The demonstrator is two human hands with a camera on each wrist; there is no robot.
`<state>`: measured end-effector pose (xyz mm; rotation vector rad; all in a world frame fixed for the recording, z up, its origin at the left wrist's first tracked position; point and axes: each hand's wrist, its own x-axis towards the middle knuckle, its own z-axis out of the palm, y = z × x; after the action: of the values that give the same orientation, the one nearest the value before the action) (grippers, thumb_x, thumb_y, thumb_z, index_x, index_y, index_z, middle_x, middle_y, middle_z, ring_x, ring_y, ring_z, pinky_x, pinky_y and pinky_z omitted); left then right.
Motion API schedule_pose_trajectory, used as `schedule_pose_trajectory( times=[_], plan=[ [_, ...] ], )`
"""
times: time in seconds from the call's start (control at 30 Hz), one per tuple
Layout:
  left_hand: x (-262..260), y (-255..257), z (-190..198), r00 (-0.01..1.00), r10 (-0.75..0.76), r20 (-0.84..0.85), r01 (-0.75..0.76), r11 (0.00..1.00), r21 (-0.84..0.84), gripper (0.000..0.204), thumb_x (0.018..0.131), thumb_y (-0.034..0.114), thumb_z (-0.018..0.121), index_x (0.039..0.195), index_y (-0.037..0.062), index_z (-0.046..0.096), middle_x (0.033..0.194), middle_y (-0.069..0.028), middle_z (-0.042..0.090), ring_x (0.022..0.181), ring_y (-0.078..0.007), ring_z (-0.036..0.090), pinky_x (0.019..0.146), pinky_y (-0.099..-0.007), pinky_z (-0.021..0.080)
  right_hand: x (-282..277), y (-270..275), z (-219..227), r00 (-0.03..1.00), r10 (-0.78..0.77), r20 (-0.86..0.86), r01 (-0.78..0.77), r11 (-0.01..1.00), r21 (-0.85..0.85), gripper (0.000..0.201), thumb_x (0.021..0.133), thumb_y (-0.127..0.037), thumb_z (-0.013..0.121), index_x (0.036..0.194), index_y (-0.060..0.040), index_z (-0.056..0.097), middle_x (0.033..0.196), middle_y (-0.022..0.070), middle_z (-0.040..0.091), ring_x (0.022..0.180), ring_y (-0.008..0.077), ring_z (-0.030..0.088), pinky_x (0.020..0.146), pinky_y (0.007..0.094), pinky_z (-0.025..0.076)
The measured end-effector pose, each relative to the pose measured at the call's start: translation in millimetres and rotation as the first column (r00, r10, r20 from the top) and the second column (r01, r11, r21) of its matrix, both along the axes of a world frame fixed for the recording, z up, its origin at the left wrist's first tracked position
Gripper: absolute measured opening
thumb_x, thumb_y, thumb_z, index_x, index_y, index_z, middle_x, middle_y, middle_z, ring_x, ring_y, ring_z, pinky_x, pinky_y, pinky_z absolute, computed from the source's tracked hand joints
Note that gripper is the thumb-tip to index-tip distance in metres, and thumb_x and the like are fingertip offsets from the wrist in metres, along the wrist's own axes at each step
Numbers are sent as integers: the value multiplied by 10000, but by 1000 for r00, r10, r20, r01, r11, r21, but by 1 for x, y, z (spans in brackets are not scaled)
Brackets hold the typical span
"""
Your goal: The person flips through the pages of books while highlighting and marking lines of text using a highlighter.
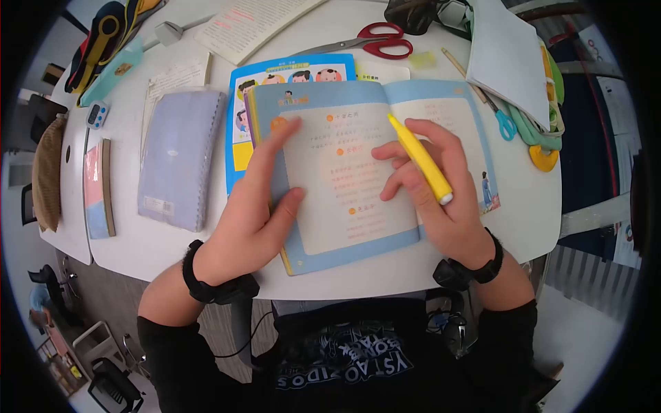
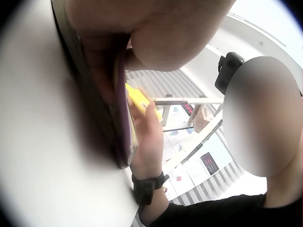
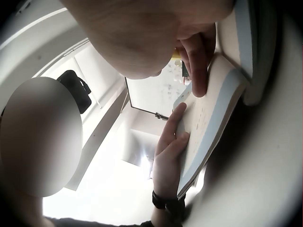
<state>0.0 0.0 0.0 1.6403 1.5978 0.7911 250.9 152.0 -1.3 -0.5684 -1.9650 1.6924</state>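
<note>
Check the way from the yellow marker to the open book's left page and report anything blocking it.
No separate object visibly stands between the yellow marker and the left page. The right hand reaches its own fingers over the page beside the marker; the left hand is off at the outer edge.

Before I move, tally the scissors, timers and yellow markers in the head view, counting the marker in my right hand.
Scissors: 2, one red-handled pair and one teal-handled pair
Digital timer: 1
Yellow marker: 1
Total: 4
</note>
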Motion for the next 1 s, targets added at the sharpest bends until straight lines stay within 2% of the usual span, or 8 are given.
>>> schedule_pose_trajectory(
  times=[0.07,0.2,0.3,0.37,0.5,0.57,0.93,1.0],
  plan=[
    [4,4,-8,986,162,41,-167,966,200,933,928,-95,542,1660,-43,-34,1717,-279,140,1609,-369,159,1285,-424,147,-3,-1,-4,998,5,63,-11,994,106,490,1057,-117,604,1486,-21,388,1316,194,652,1223,307,695,995,376,531],
    [9,6,-7,957,265,115,-287,919,270,948,927,-102,538,1645,-61,-80,1711,-296,151,1585,-349,225,1276,-423,193,-4,-2,13,996,12,92,-56,868,493,522,993,-44,668,1456,-23,427,1313,207,646,1234,310,688,994,397,534],
    [10,3,-8,907,268,326,-319,941,114,947,961,-84,539,1646,-36,-113,1698,-271,202,1549,-325,306,1251,-421,270,-1,1,8,996,28,82,-64,876,478,501,998,-48,662,1446,-23,438,1346,198,628,1250,306,683,1003,392,538],
    [13,4,-6,790,295,537,-346,938,-7,843,1004,-41,556,1648,-45,13,1620,-239,364,1467,-273,437,1185,-396,392,-2,0,10,997,26,77,-58,889,454,494,1001,-46,657,1443,-23,440,1344,196,629,1256,302,681,1008,389,541],
    [5,2,3,796,291,531,-287,954,-93,679,1030,12,594,1598,-42,227,1472,-184,542,1326,-212,572,1077,-362,501,-3,1,14,998,15,67,-42,905,423,475,1006,-40,644,1437,-30,445,1344,193,631,1268,291,678,1019,382,549],
    [2,2,7,702,388,597,-282,922,-267,540,1032,47,633,1505,-34,386,1361,-149,634,1209,-181,645,995,-337,553,-3,1,14,998,14,62,-39,901,431,472,1007,-39,642,1436,-34,446,1345,192,631,1267,289,678,1021,382,548],
    [6,-1,6,795,305,525,-219,950,-221,461,1044,95,640,1447,-52,468,1302,-149,678,1125,-172,678,938,-326,576,-5,2,10,997,44,69,-72,867,493,476,1012,-57,640,1440,-40,434,1308,191,659,1256,304,683,1022,387,543],
    [5,0,9,813,296,501,-203,951,-232,446,1044,91,638,1433,-61,481,1289,-151,686,1115,-174,682,935,-323,576,-5,3,4,999,31,-5,-27,926,376,470,1024,-91,635,1443,-34,428,1252,184,692,1247,297,688,1025,376,535]
  ],
)
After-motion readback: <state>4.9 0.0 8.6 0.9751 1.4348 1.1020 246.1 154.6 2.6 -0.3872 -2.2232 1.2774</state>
